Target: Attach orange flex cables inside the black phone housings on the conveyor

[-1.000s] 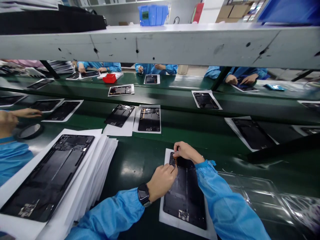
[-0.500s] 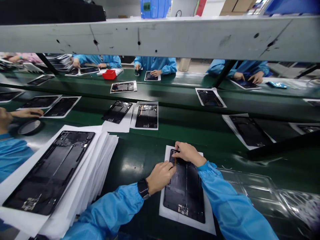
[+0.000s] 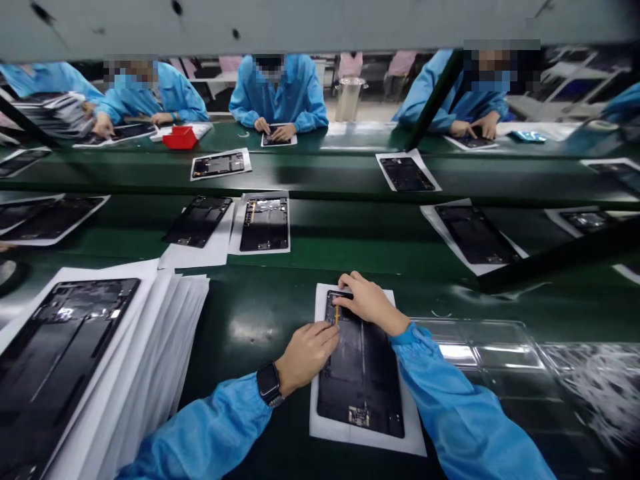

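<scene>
— On the green counter (image 3: 270,313), nearest the camera: what is logged?
— Item one: black tablet chassis (image 3: 361,373), open side up, lying flat on a white paper sheet (image 3: 320,427). Long axis runs away from the viewer.
— Hands?
— Left hand (image 3: 305,353): fingertips pressed on the upper left part of the chassis, beside a thin orange flex strip (image 3: 337,315). Grip: fingers curled, pinched at the strip's lower end; whether it truly clasps the strip, cannot tell. Black wristwatch (image 3: 269,384) on that wrist, blue sleeve behind.
— And the other?
— Right hand (image 3: 367,303): resting over the top edge of the chassis, fingertips bearing down at the strip's upper end. Grip: not closed round anything, fingers bent and pressing.
— Surroundings, left?
— Stack of white sheets (image 3: 165,347), fanned, with another black chassis (image 3: 55,347) on top.
— Right?
— Clear plastic tray (image 3: 475,347), just beside the paper sheet.
— Further back?
— Two more chassis on paper (image 3: 264,225), side by side on the middle belt. Red bin (image 3: 179,138) on the far counter. Co-workers in blue smocks (image 3: 280,93) seated opposite, hands on their own units. Grey shelf (image 3: 320,23) crosses the top of the view.
</scene>
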`<state>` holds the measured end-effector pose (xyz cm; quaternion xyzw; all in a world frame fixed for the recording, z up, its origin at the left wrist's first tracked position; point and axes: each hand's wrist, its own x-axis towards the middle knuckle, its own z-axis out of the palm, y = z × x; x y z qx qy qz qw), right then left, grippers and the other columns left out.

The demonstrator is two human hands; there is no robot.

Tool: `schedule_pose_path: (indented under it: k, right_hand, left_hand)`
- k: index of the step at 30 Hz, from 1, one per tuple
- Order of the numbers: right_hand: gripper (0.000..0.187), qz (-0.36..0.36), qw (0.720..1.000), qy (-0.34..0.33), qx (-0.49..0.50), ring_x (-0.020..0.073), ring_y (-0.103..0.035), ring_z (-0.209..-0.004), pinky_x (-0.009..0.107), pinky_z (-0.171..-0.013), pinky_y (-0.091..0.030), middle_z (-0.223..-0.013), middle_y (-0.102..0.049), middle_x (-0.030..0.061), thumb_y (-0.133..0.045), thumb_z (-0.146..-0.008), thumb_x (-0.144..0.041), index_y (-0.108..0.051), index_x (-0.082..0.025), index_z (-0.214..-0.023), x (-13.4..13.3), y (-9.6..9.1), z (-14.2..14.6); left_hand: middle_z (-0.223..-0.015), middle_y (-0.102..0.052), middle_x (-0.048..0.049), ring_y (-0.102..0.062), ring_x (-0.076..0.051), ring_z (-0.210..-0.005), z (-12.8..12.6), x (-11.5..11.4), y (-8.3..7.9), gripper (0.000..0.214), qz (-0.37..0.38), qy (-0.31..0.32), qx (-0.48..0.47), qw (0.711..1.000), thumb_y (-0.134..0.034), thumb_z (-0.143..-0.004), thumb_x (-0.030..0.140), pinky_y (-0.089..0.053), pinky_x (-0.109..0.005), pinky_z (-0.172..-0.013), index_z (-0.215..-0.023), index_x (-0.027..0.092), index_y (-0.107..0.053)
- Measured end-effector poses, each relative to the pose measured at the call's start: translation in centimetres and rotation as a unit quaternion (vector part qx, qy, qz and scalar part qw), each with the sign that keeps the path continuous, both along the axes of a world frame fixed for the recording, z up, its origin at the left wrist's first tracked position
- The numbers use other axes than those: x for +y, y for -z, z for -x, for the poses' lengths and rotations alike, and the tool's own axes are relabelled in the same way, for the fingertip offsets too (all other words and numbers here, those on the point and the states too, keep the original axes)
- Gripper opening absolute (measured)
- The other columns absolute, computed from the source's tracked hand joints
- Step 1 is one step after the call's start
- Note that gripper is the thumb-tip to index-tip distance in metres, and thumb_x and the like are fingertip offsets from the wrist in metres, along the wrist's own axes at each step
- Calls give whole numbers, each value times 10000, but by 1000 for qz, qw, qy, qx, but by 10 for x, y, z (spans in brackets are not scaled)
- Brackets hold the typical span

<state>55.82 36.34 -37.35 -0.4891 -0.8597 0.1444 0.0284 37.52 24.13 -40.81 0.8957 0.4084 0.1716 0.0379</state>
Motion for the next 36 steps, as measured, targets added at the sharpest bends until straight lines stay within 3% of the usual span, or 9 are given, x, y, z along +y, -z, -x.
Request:
schedule_pose_path:
  k: [5,10,18,21,23,27,32,36]
  right_hand:
    - [292,8,1000,3,5,159,-572,-688,289,-582,-300,-975,-543,8,-688,-862,-427,-520,-239,-1007,3,0,0]
    - [300,15,1000,5,2,153,-559,-656,291,-577,-283,-975,-548,8,-692,-858,-432,-524,-235,-1008,2,-2,-1]
    - [304,17,1000,11,-2,169,-577,-673,294,-576,-301,-985,-553,23,-689,-857,-437,-531,-234,-1019,2,-5,2]
    - [261,20,1000,22,-10,192,-596,-715,300,-609,-356,-1008,-556,52,-659,-885,-388,-551,-210,-1041,0,-10,1]
    - [144,31,999,24,20,195,-611,-792,293,-687,-402,-1023,-565,77,-545,-948,-251,-572,-180,-1070,-4,-15,-3]
    - [297,81,993,11,90,196,-620,-923,264,-793,-422,-994,-644,81,-410,-917,-45,-637,-163,-1067,-23,-36,-19]
    - [216,130,989,28,61,210,-630,-765,289,-637,-405,-820,-685,47,-468,-976,-292,-660,-204,-936,-64,-62,-32]
    - [171,95,993,29,64,185,-594,-636,285,-579,-361,-717,-641,8,-485,-981,-303,-597,-208,-893,-92,-55,-26]
  left_hand:
    - [-1196,-665,-96,-596,-196,-1124,0,0,-6,313,-20,5,12,1000,-356,-1024,159,-527,-329,-893,-1100,128,-658]
    - [-1199,-671,-68,-607,-214,-1097,-1,0,-6,270,-45,6,-13,999,-396,-1015,156,-530,-335,-866,-1073,111,-656]
    - [-1235,-647,-90,-582,-216,-1143,-2,-1,-5,264,-15,11,22,1000,-401,-1008,137,-501,-351,-916,-1094,114,-650]
    - [-1230,-648,-92,-575,-225,-1146,-3,-1,-9,261,-6,8,33,999,-423,-1017,216,-495,-354,-927,-1077,117,-657]
    - [-1236,-640,-103,-566,-236,-1153,-2,0,-15,303,9,10,24,1000,-444,-1015,314,-495,-361,-927,-1097,108,-650]
    - [-1274,-606,-99,-550,-216,-1164,6,6,-28,280,73,38,2,997,-445,-1007,292,-489,-360,-941,-1141,131,-631]
    - [-1361,-527,-131,-495,-265,-1255,16,6,-35,241,100,76,-11,992,-496,-949,211,-491,-417,-993,-1145,140,-618]
    - [-1471,-405,-154,-370,-267,-1386,22,-7,-29,315,100,59,-77,990,-495,-947,203,-403,-428,-1120,-1249,139,-554]
